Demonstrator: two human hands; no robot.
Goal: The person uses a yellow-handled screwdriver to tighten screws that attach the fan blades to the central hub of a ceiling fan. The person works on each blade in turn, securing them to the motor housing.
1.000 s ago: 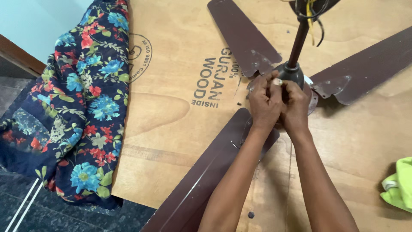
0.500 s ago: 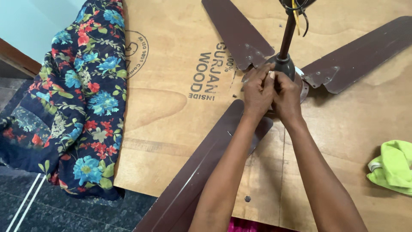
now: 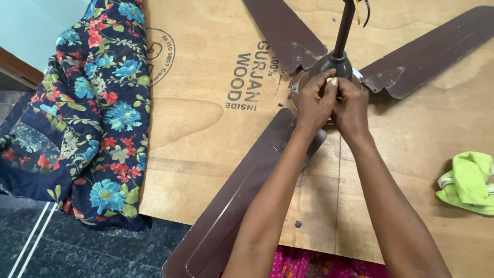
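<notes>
The left hand (image 3: 315, 103) and right hand (image 3: 352, 106) covered the fan's hub (image 3: 337, 64), so whatever the fingertips pinched could not be made out. The rod (image 3: 343, 28), two blades (image 3: 280, 28) and the green cloth (image 3: 471, 183) ran off the frame's edges.

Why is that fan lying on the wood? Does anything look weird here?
Yes. A brown ceiling fan lies on a plywood sheet, rod pointing up, loose wires at the top. Left hand and right hand pinch something at its hub. A flowered cloth hangs off the sheet's edge.
</notes>
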